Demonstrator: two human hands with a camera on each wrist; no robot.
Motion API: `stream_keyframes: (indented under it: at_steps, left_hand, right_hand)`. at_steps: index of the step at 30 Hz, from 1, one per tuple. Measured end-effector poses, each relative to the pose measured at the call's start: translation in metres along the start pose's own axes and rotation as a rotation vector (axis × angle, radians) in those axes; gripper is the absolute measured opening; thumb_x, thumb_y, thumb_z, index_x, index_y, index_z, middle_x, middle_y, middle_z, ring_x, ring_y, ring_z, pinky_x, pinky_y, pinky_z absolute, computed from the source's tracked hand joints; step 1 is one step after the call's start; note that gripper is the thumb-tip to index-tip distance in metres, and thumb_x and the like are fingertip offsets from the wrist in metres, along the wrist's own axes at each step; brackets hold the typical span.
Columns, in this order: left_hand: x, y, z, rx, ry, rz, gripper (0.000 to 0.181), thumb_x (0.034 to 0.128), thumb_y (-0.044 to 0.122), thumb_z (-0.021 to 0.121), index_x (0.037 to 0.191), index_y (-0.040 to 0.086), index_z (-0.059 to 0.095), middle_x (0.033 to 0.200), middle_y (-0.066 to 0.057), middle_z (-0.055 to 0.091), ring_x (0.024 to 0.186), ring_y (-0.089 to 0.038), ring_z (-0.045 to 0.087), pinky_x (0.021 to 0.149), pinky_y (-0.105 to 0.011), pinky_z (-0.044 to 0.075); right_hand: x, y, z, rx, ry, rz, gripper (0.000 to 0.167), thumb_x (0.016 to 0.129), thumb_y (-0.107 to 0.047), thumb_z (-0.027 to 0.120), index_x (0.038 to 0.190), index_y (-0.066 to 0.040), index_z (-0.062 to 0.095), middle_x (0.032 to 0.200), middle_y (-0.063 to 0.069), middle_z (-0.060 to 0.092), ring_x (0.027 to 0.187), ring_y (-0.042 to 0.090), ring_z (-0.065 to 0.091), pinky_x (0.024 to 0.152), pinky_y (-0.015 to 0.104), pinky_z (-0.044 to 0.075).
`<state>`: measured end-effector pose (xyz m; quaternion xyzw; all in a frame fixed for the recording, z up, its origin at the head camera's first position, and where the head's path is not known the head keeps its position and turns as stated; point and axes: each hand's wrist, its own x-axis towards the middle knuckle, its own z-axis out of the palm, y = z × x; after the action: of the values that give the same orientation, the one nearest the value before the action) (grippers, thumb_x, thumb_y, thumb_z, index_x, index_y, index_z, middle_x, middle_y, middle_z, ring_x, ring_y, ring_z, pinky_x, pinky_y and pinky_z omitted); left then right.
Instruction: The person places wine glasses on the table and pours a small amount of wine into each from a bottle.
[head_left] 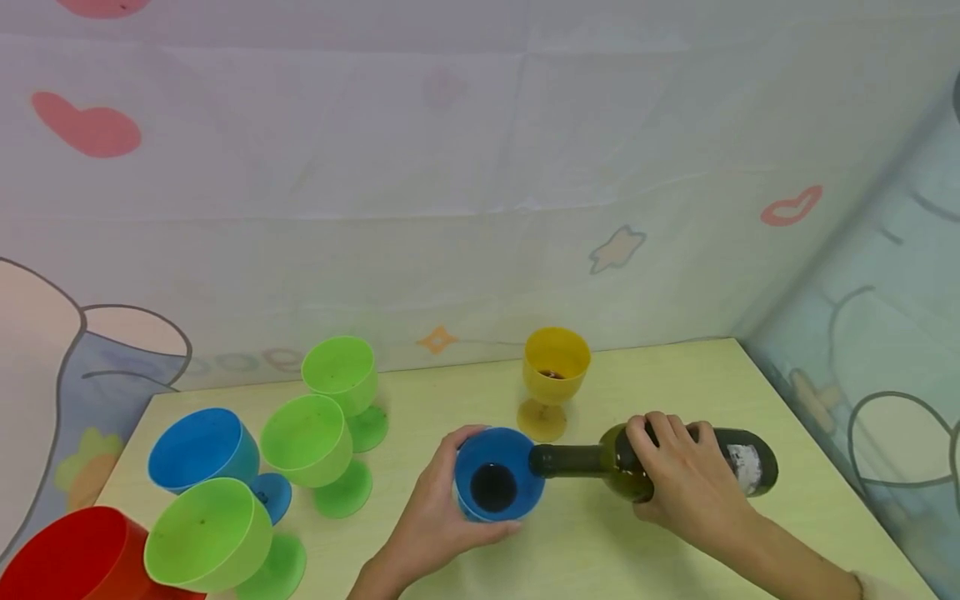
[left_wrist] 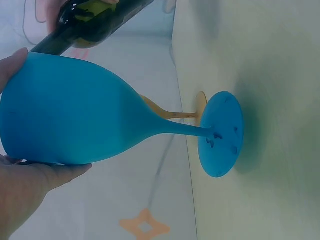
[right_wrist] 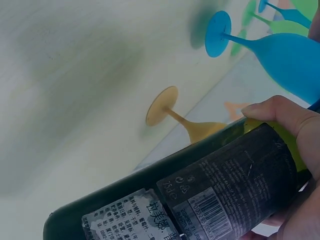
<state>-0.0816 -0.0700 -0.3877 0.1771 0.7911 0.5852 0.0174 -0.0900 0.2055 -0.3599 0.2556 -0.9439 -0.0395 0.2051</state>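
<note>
My left hand is curled round the bowl of the blue cup, the fingers on its far left side and the thumb along its near side, so the cup sits between them with its stem and foot below my grip. Dark liquid lies in the bowl, lower than my thumb and fingertips. I cannot tell whether the foot touches the table.

My right hand is wrapped round the body of the wine bottle, fingers over the far side, thumb on the near side. From those fingers the neck runs left to the blue cup's rim; whether glass and rim touch, I cannot tell. The bottle's labelled base end sticks out to their right.

Beyond my fingers, past the gap between both hands, stands the yellow cup, a little dark liquid inside. Left of my left fingers stand three green cups, a second blue cup and a red cup, the red one farthest off.
</note>
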Motion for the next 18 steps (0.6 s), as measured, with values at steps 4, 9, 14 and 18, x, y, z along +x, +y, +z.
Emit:
stream_keyframes:
  at_steps: [4, 9, 14, 18]
  left_hand:
    - [0.0, 0.001, -0.001, -0.016, 0.004, -0.001, 0.087, 0.059, 0.021, 0.086, 0.13, 0.018, 0.035, 0.124, 0.001, 0.048, 0.11, -0.024, 0.046, 0.09, -0.048, 0.038]
    - [0.002, 0.001, -0.003, 0.012, 0.013, -0.057, 0.087, 0.0618, 0.026, 0.085, 0.131, 0.019, 0.034, 0.128, -0.002, 0.046, 0.113, -0.027, 0.044, 0.09, -0.049, 0.039]
    - [0.002, -0.002, -0.005, 0.04, 0.029, -0.12, 0.086, 0.0623, 0.03, 0.084, 0.132, 0.019, 0.034, 0.129, -0.004, 0.044, 0.114, -0.03, 0.042, 0.088, -0.049, 0.041]
    - [0.001, -0.005, -0.007, 0.052, 0.038, -0.131, 0.086, 0.0626, 0.029, 0.084, 0.132, 0.018, 0.034, 0.131, -0.006, 0.043, 0.115, -0.032, 0.041, 0.088, -0.051, 0.041]
  right_hand:
    - [-0.001, 0.0, 0.002, 0.035, -0.015, 0.021, 0.074, 0.042, -0.031, 0.085, 0.099, -0.002, 0.047, 0.089, 0.015, 0.052, 0.078, 0.029, 0.052, 0.064, 0.048, 0.042]
    - [-0.002, 0.001, 0.005, 0.098, -0.027, 0.057, 0.072, 0.044, -0.03, 0.085, 0.098, -0.003, 0.047, 0.091, 0.015, 0.052, 0.08, 0.029, 0.052, 0.066, 0.049, 0.041]
    - [-0.003, 0.007, 0.008, 0.17, -0.037, 0.141, 0.071, 0.047, -0.027, 0.082, 0.103, 0.001, 0.047, 0.096, 0.018, 0.053, 0.085, 0.031, 0.053, 0.069, 0.051, 0.041]
    - [-0.005, 0.013, 0.012, 0.245, -0.002, 0.205, 0.069, 0.049, -0.024, 0.08, 0.103, 0.002, 0.047, 0.095, 0.017, 0.053, 0.084, 0.029, 0.052, 0.067, 0.048, 0.04]
